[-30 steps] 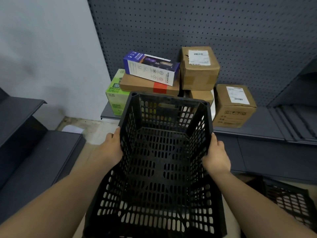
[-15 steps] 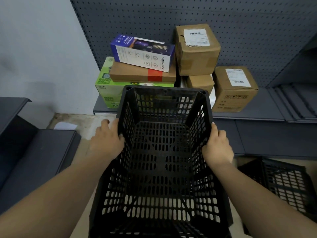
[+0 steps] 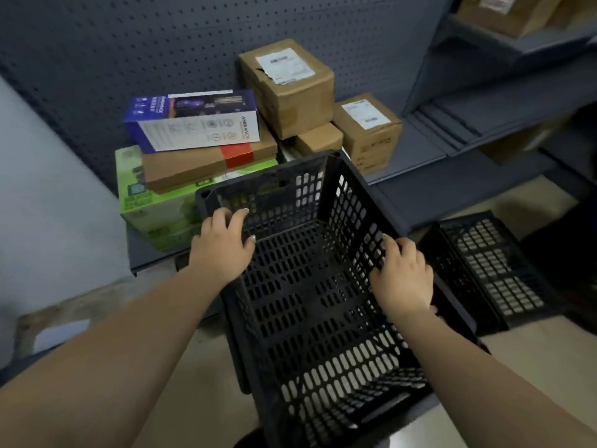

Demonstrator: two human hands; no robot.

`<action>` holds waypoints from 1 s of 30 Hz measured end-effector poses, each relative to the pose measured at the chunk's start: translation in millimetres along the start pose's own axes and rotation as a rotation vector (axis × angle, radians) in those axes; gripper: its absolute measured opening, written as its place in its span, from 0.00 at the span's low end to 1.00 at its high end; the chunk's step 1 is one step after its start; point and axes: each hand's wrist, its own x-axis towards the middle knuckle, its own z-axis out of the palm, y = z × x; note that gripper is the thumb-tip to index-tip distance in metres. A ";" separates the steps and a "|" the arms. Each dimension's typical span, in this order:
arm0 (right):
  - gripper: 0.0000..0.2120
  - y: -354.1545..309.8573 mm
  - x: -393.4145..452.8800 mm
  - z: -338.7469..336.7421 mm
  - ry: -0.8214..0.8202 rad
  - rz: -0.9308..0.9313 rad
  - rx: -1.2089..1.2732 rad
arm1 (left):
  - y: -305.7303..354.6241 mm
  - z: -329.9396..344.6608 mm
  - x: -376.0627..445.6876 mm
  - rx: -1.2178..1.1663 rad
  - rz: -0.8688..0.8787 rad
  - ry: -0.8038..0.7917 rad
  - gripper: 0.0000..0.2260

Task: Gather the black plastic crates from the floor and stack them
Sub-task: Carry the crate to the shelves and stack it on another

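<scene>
Nearest the camera, over the pale floor (image 3: 200, 392), I see the black crate (image 3: 310, 318) held between both of my hands, its open mouth turned up toward me and its slotted walls and base bare inside. Its near bottom edge runs out of sight at the lower border. My left hand (image 3: 223, 250) sits on the left rim, fingers curled over the edge and the thumb reaching inside the wall, so it grasps the crate. My right hand (image 3: 402, 279) grips the right rim the same way, fingers hooked over the top; the fingertips are hidden behind the wall. Both forearms stretch forward from the lower corners.

Just beside the held crate, on the floor to the right, lies a second black crate (image 3: 491, 270), partly hidden behind my right wrist; I see nothing in it.

Farther off, on the low grey shelf (image 3: 420, 169) against the pegboard (image 3: 161, 43), a green box (image 3: 151, 205) carries a flat brown carton (image 3: 206, 166) with red tape, and a blue and white box (image 3: 197, 124) lies on top. To their right stand labelled cardboard boxes (image 3: 287, 88), blurred so the labels are unreadable.
</scene>
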 end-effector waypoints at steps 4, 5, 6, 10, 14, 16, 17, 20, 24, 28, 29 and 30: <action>0.30 1.8 -26.9 -8.7 0.034 0.063 -0.034 | -7.9 0.9 -20.1 0.009 -0.035 -0.048 0.24; 0.30 4.3 -28.4 -12.5 0.042 0.093 -0.038 | -10.2 0.0 -23.0 0.014 -0.024 -0.052 0.24; 0.30 7.8 -29.1 -16.0 0.044 0.126 -0.043 | -12.4 -1.3 -25.6 0.009 -0.015 -0.063 0.23; 0.30 19.8 -29.6 -23.8 0.018 0.217 -0.042 | -20.1 -3.6 -33.0 -0.082 -0.040 -0.127 0.24; 0.30 17.9 -21.0 -18.5 -0.005 0.178 -0.044 | -18.0 -1.2 -34.8 -0.098 0.002 -0.128 0.26; 0.30 17.1 -12.2 -13.2 -0.015 0.124 -0.056 | -13.3 2.6 -36.0 -0.103 -0.002 -0.122 0.26; 0.30 18.3 -6.6 -10.8 -0.022 0.102 -0.057 | -10.7 5.4 -37.3 -0.107 -0.017 -0.116 0.27; 0.29 28.7 12.2 -7.4 -0.044 0.070 -0.030 | -2.0 16.0 -43.7 -0.103 -0.060 -0.077 0.27; 0.27 52.7 36.0 -4.3 -0.110 0.039 0.156 | 12.2 27.3 -53.5 -0.114 -0.182 -0.009 0.24; 0.23 68.5 47.4 2.1 -0.138 -0.101 0.213 | 31.9 29.9 -64.6 -0.200 -0.441 0.042 0.19; 0.23 70.9 49.0 1.6 -0.139 -0.133 0.226 | 35.2 29.2 -65.1 -0.204 -0.476 0.050 0.19; 0.23 73.0 51.6 0.5 -0.144 -0.157 0.232 | 38.6 28.5 -65.8 -0.205 -0.498 0.064 0.18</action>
